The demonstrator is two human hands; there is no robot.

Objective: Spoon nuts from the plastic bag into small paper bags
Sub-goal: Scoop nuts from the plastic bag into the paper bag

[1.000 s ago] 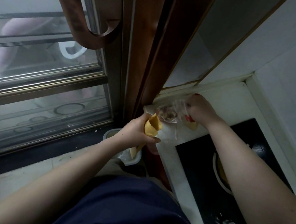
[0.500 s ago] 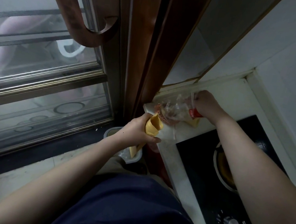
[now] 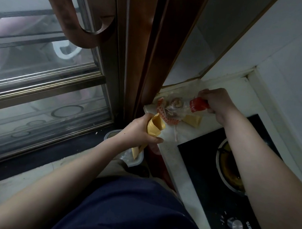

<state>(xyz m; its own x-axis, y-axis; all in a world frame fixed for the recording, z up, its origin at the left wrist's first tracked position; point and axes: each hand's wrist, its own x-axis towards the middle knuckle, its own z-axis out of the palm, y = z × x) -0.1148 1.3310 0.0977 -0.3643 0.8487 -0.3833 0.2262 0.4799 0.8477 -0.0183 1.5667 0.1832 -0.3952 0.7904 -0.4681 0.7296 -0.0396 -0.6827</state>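
My left hand (image 3: 139, 132) grips a small yellow paper bag (image 3: 155, 127), mouth open and pointing up, at the near corner of the white counter (image 3: 174, 156). A clear plastic bag (image 3: 173, 109) with red print lies on the counter behind it, with brown nuts (image 3: 175, 102) visible inside. My right hand (image 3: 217, 102) pinches the red end (image 3: 198, 105) of that plastic bag and holds it raised. A second yellow paper bag (image 3: 193, 120) lies flat on the counter beneath the plastic bag. No spoon is visible.
A black gas hob (image 3: 220, 183) with a burner (image 3: 228, 163) and knobs fills the counter's right side. A brown door frame (image 3: 151, 47) and a glass sliding door (image 3: 35, 80) stand at the left. A grey lidded container (image 3: 134, 160) sits on the floor below my left hand.
My right hand has lifted the red end of the plastic bag up and to the right, stretching the bag open. My left hand with the paper bag has stayed in place.
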